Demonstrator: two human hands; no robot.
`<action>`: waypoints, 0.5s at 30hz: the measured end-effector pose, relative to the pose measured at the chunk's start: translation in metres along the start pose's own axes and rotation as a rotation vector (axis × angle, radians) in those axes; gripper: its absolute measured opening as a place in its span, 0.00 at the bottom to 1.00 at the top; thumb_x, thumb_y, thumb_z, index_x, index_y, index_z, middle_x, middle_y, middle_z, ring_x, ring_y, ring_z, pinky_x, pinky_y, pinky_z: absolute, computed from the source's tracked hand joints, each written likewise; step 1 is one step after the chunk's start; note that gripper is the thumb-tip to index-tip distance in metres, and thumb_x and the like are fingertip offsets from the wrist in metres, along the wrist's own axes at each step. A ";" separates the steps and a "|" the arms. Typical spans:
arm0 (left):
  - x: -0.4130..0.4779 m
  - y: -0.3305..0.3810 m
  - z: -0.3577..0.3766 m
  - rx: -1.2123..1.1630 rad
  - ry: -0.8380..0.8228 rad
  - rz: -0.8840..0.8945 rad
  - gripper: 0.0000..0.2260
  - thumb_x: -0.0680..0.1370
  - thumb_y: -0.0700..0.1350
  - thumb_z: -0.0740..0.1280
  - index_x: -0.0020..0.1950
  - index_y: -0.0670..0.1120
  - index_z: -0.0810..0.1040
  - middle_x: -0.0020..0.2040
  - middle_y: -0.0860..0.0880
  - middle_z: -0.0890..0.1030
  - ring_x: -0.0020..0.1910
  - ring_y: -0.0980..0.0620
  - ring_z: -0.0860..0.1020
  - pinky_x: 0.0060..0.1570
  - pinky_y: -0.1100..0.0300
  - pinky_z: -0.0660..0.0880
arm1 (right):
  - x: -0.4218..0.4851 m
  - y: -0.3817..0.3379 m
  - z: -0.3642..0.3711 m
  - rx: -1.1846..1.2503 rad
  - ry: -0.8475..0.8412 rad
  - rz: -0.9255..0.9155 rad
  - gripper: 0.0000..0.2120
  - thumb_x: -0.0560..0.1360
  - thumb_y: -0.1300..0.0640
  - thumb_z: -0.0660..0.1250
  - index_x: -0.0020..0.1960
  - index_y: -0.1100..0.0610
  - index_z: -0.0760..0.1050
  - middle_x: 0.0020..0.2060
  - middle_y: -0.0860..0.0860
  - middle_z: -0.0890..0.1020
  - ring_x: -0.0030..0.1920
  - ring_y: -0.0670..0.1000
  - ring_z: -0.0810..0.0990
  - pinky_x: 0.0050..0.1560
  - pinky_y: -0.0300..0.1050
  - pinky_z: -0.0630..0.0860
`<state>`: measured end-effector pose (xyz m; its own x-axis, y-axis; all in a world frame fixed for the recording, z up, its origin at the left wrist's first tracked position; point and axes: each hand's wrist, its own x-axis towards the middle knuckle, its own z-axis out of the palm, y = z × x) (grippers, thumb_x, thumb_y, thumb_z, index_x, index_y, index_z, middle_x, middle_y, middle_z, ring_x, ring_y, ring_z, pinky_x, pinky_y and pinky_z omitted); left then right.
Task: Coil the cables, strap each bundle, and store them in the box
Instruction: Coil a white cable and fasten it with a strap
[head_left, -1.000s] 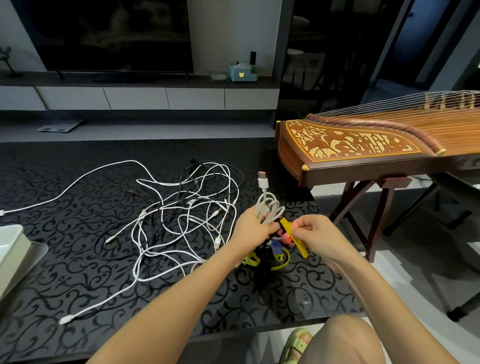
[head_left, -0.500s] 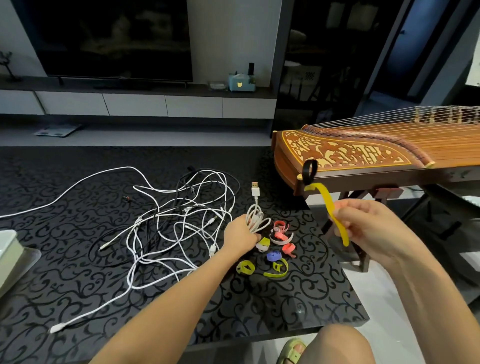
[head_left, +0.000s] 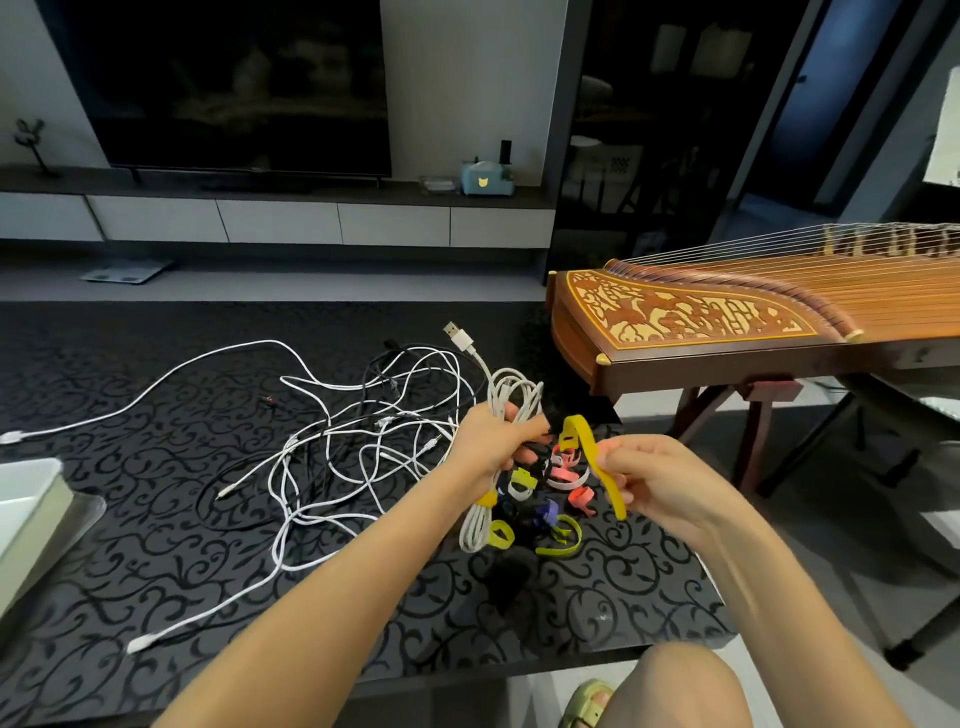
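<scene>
**Coiled cable in one hand, yellow strap in the other, over the patterned table**

Entry 1 – left hand (head_left: 493, 441): grips the coiled white cable (head_left: 514, 395) round its middle, fingers and thumb curled tight over the strands. Holds it just above the right part of the table (head_left: 156, 545). Loops fanned out above the fist, longer loops hanging below the wrist. USB plug (head_left: 457, 335) on a short free end, pointing up and to the left. Short yellow band (head_left: 485, 500) across the lower strands.

Entry 2 – right hand (head_left: 660, 478): pinches the yellow strap (head_left: 592, 457) between thumb and bent fingers. Keeps it upright just right of the coil, top end folded over into a small loop near the left fingertips. Contact with the coil: cannot tell.

Entry 3 – loose straps (head_left: 563, 473): pink, yellow, blue and dark, mostly curled into rings. Heaped on the table beneath and between the two hands.

Entry 4 – tangle of cables (head_left: 363, 441): white and black, uncoiled, spread over the table left of the hands. One white end trailing to the left edge, another toward the front.

Entry 5 – white box (head_left: 36, 530): at the table's left edge, partly out of view, well apart from the coil.

Surroundings: wooden zither (head_left: 727, 322) on a stand just right of the table; television (head_left: 234, 83) above a low cabinet (head_left: 311, 218) on the far wall; bare knee (head_left: 675, 686) and green sandal (head_left: 587, 701) at the near edge
</scene>
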<state>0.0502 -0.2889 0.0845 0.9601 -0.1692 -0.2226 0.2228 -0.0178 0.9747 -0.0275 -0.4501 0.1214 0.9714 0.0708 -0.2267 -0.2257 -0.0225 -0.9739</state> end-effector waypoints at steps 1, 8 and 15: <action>-0.003 0.003 0.001 -0.043 -0.015 -0.023 0.10 0.75 0.42 0.70 0.39 0.44 0.69 0.37 0.46 0.83 0.21 0.58 0.73 0.19 0.69 0.60 | 0.000 0.000 0.002 -0.030 -0.012 -0.002 0.07 0.76 0.71 0.57 0.41 0.66 0.71 0.23 0.51 0.68 0.27 0.49 0.61 0.26 0.35 0.67; -0.013 0.010 0.001 -0.350 -0.042 -0.220 0.02 0.72 0.33 0.66 0.40 0.38 0.76 0.41 0.42 0.82 0.23 0.56 0.73 0.17 0.69 0.60 | 0.002 -0.002 0.009 -0.023 0.011 0.001 0.07 0.75 0.71 0.57 0.39 0.64 0.69 0.23 0.50 0.67 0.24 0.46 0.63 0.25 0.36 0.63; -0.006 0.007 -0.006 -0.392 0.063 -0.153 0.10 0.70 0.41 0.75 0.39 0.44 0.74 0.39 0.46 0.82 0.23 0.57 0.75 0.18 0.69 0.61 | 0.001 0.001 0.013 -0.065 -0.038 0.046 0.06 0.75 0.70 0.57 0.48 0.66 0.72 0.21 0.50 0.67 0.26 0.49 0.63 0.30 0.40 0.63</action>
<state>0.0467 -0.2817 0.0926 0.9168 -0.1330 -0.3765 0.3990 0.3400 0.8516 -0.0272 -0.4374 0.1203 0.9563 0.1059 -0.2725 -0.2636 -0.0909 -0.9603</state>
